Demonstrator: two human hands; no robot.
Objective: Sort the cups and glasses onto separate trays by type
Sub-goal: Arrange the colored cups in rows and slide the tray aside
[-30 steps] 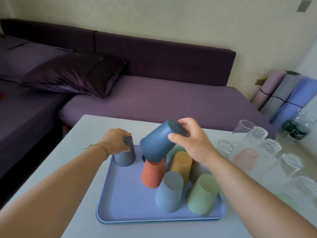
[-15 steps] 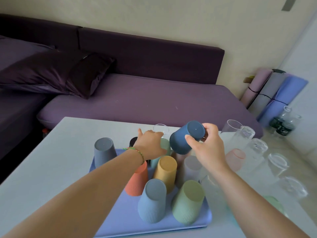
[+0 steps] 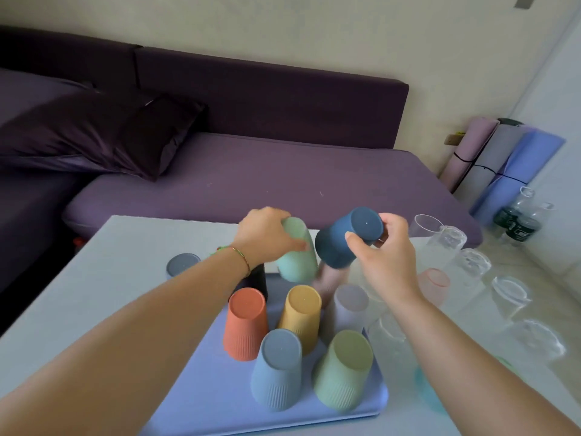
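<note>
The left hand point(image 3: 264, 237) is clamped around the mint green cup point(image 3: 297, 251), and the right hand point(image 3: 382, 256) grips the navy cup point(image 3: 345, 237) near its closed base. Both cups are tilted and held clear above the blue tray point(image 3: 220, 401), probably so they can be set down without striking the standing cups. The orange cup point(image 3: 246, 322), yellow cup point(image 3: 301, 313) and olive cup point(image 3: 344, 369) stand inverted on the tray; they are matte, tapered and ribbed toward the rim. The clear glasses point(image 3: 509, 294), smooth and transparent, stand at 3 o'clock of the tray.
</note>
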